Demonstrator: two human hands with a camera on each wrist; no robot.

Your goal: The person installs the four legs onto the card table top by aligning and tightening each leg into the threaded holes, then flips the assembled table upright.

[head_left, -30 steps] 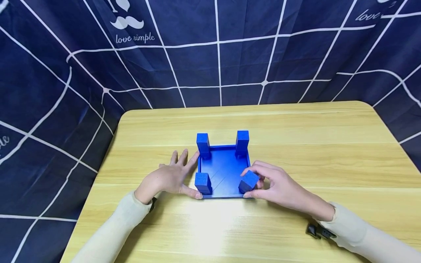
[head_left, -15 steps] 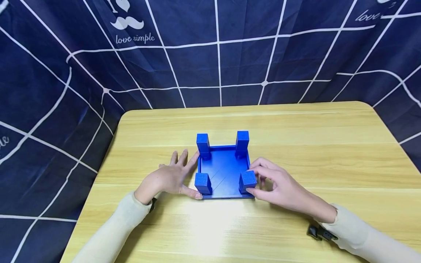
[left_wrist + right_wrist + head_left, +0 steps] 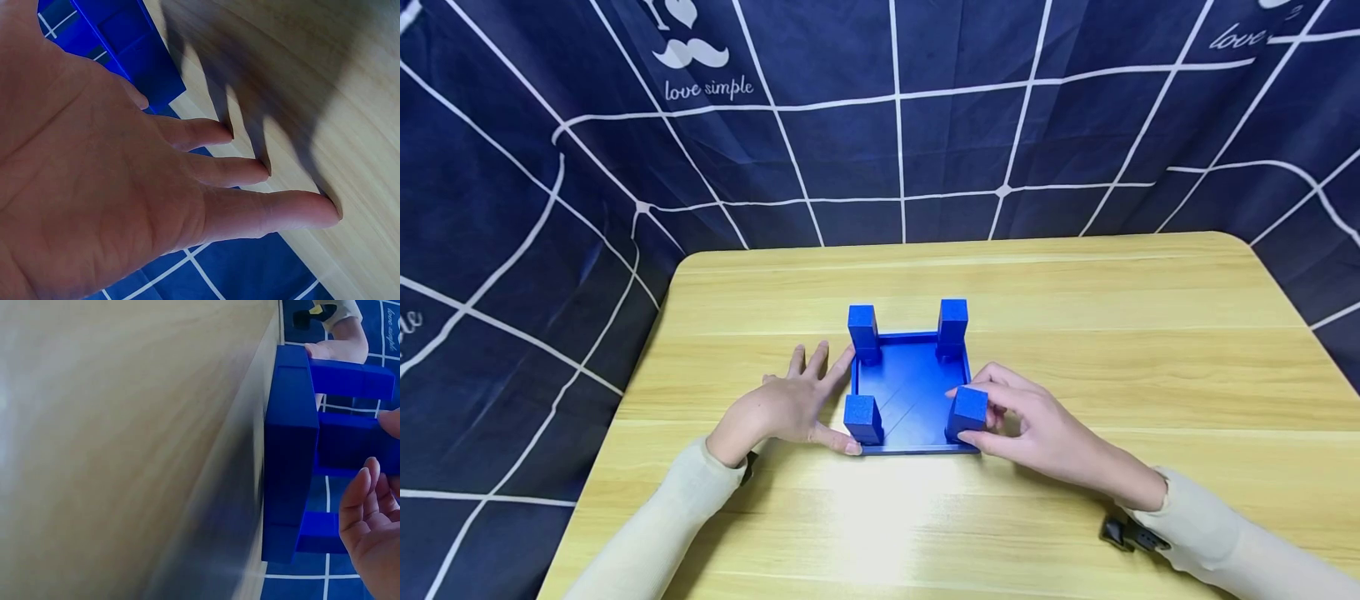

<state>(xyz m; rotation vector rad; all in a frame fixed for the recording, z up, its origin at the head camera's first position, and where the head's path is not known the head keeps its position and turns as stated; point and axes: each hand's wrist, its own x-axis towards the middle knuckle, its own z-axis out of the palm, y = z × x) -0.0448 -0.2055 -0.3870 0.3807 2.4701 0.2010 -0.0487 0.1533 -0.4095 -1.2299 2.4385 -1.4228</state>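
A square blue panel with a raised rim (image 3: 910, 383) lies on the table, a blue square post standing at each corner; it resembles a small upturned table with legs. My right hand (image 3: 1041, 423) pinches the near right post (image 3: 967, 412) between thumb and fingers. That post (image 3: 347, 440) stands slightly turned and sits on the panel's corner in the right wrist view. My left hand (image 3: 790, 406) is spread beside the panel's left side, thumb at the near left post (image 3: 863, 418) and index fingertip by the far left post (image 3: 862, 329). Straight fingers show in the left wrist view.
The far right post (image 3: 952, 321) stands upright at its corner. A light wooden table (image 3: 1112, 333) bears everything. Dark blue cloth (image 3: 835, 150) with white lines hangs behind and at the sides. Both wrists wear dark straps.
The near right post has turned from a skewed angle to square, then slightly skewed again. My right fingers have shifted their grip on it. My left hand has stayed still.
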